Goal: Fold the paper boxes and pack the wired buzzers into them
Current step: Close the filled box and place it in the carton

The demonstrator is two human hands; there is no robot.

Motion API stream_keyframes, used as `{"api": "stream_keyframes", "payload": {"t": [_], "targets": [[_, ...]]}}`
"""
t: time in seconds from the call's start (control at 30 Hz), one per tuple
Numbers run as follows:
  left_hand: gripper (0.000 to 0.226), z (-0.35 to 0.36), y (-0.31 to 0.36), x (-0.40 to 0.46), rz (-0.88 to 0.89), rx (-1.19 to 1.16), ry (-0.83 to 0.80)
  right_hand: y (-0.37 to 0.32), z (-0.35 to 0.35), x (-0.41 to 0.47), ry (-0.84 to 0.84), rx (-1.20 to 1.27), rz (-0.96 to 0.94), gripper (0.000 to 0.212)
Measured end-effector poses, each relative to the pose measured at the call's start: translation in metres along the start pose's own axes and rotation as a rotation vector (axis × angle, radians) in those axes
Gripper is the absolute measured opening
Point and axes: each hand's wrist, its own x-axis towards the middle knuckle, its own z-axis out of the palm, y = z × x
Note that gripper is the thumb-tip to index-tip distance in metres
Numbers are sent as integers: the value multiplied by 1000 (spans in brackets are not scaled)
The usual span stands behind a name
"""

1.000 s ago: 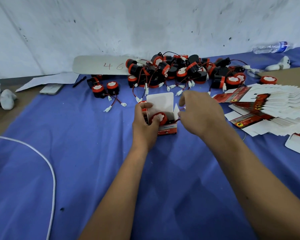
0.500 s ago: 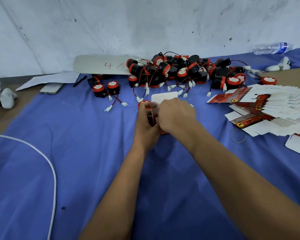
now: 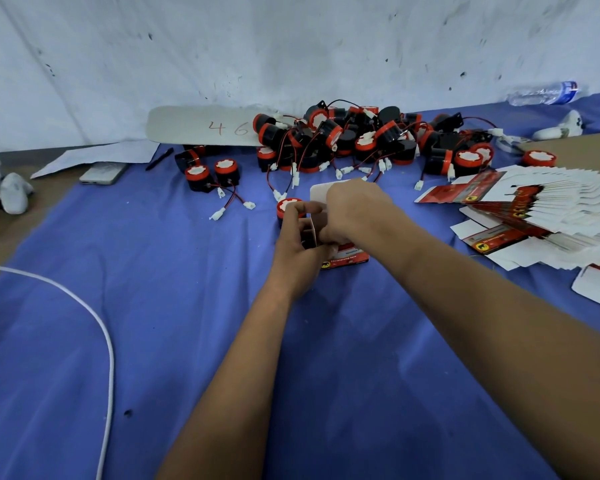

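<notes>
A red and white paper box (image 3: 347, 254) stands on the blue cloth at the centre. My left hand (image 3: 297, 247) grips its left side, fingers curled over a white side flap. My right hand (image 3: 352, 211) covers the box's open top and pinches a flap there; the white lid flap (image 3: 317, 192) sticks up behind it. What is inside the box is hidden. One red-topped black buzzer (image 3: 286, 206) sits just left of the box. A heap of wired buzzers (image 3: 361, 140) lies behind. Flat unfolded boxes (image 3: 541, 213) fan out at the right.
Two loose buzzers (image 3: 210, 174) with white plugs lie at the back left. A white cable (image 3: 108, 358) curves over the cloth at the left. A phone (image 3: 103, 173), a pen (image 3: 158, 158) and a card marked 46 (image 3: 205, 126) sit near the wall. A water bottle (image 3: 544, 93) lies far right.
My right hand moved left from beside the box onto its open top. The buzzer visible inside the box a second ago is now covered.
</notes>
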Motion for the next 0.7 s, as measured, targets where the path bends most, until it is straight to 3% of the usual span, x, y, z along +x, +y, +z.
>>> {"api": "stream_keyframes", "payload": {"t": [0.3, 0.47, 0.6, 0.7], "targets": [[40, 17, 1, 0, 3, -26, 167, 13, -11, -5, -143, 43, -56, 13], [44, 23, 1, 3, -22, 27, 223, 20, -21, -13, -237, 88, -52, 21], [52, 23, 4, 3, -51, 47, 212, 28, -31, -18, 26, 170, -35, 24], [58, 22, 6, 3, -100, 28, 219, 27, -28, -20, 106, 286, -67, 11]]}}
